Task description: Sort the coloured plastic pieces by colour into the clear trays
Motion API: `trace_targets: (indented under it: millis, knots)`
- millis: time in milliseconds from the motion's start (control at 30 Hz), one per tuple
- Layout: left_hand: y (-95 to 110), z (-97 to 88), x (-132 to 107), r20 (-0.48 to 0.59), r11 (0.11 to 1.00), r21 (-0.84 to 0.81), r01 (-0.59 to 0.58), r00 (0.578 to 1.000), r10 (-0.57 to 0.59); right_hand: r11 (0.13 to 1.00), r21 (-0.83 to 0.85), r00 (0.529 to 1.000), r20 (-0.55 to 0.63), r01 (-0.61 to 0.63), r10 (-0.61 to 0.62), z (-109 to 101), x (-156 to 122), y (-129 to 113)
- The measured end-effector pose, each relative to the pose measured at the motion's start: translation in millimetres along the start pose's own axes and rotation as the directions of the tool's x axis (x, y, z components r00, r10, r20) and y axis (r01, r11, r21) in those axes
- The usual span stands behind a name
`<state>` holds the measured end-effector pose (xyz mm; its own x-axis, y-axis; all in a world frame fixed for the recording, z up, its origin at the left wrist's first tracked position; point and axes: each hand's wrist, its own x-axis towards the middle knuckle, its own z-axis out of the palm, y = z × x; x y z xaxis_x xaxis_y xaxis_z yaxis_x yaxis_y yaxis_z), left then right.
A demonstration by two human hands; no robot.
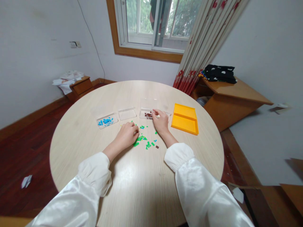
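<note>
My left hand [129, 133] rests at the left side of a loose pile of small green pieces [142, 138], its fingers curled down; what is under the fingertips, if anything, is hidden. My right hand [161, 121] is over the right end of a clear plastic box [142, 114] that holds small dark brown pieces [148, 115]. Its thumb and fingers are bent together at the box, and I cannot make out what is between them. A few blue bits and one brown piece [157, 147] lie among the green ones on the table.
A clear box [97, 122] with blue pieces [105, 121] stands at left, beside another clear box [127, 113]. An open yellow case [185, 119] lies right of my right hand. The round table [134, 183] is bounded by a curved edge; a wooden cabinet [239, 91] stands beyond it.
</note>
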<state>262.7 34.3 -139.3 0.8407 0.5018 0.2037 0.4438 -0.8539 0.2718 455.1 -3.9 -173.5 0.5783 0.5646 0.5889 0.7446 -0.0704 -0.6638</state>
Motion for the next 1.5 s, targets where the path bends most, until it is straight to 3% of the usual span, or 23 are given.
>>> trace_targets:
  millis: [167,300,500,633,767,867,967,1100,1300,1400,1500]
  knots:
    - [-1.8,1.3,1.7,-0.072,0.999,-0.013,0.033,0.997,-0.034,0.998,-0.001,0.997,0.035,0.064,-0.064,-0.7,-1.4,-3.7]
    - [-7.3,4.7,6.2,-0.213,0.961,-0.254,0.112,0.962,-0.169,0.965,0.037,0.955,0.143,0.259,-0.261,-3.1,-7.6,-18.7]
    - [-11.7,5.5,15.4,-0.162,0.673,-0.703,0.228,0.871,-0.464,0.881,0.101,0.833,0.290,0.462,-0.471,-8.7,-16.8,-44.2]
    - [-10.3,5.4,16.8,-0.117,0.532,-0.820,0.209,0.850,-0.514,0.858,0.103,0.799,0.321,0.504,-0.508,-8.6,-17.8,-46.6]
    - [-8.4,5.4,15.5,-0.074,0.468,-0.857,0.215,0.848,-0.524,0.849,0.108,0.790,0.323,0.516,-0.521,-7.7,-18.2,-46.3]
    - [-7.2,4.6,14.8,-0.066,0.473,-0.852,0.225,0.850,-0.523,0.858,0.102,0.807,0.301,0.503,-0.508,-7.6,-17.2,-44.9]
    - [-5.0,2.8,14.1,-0.094,0.511,-0.829,0.228,0.844,-0.529,0.904,0.033,0.880,0.215,0.427,-0.423,-7.8,-12.7,-38.0]
    - [-1.6,0.4,12.7,-0.140,0.568,-0.789,0.234,0.831,-0.537,0.970,-0.112,0.976,0.058,0.216,-0.211,-8.2,-3.8,-21.4]
    - [0.8,2.2,12.1,-0.144,0.587,-0.778,0.224,0.846,-0.513,0.975,-0.222,1.000,-0.003,0.002,-0.003,-5.2,2.4,-3.5]
    - [4.6,3.1,9.0,-0.169,0.636,-0.754,0.165,0.886,-0.431,0.973,-0.229,1.000,-0.011,-0.010,0.007,-3.0,2.6,-0.5]
    - [15.3,1.9,2.1,-0.224,0.766,-0.643,-0.014,0.959,-0.171,0.977,-0.213,1.000,-0.013,0.008,-0.011,-2.3,2.7,0.5]
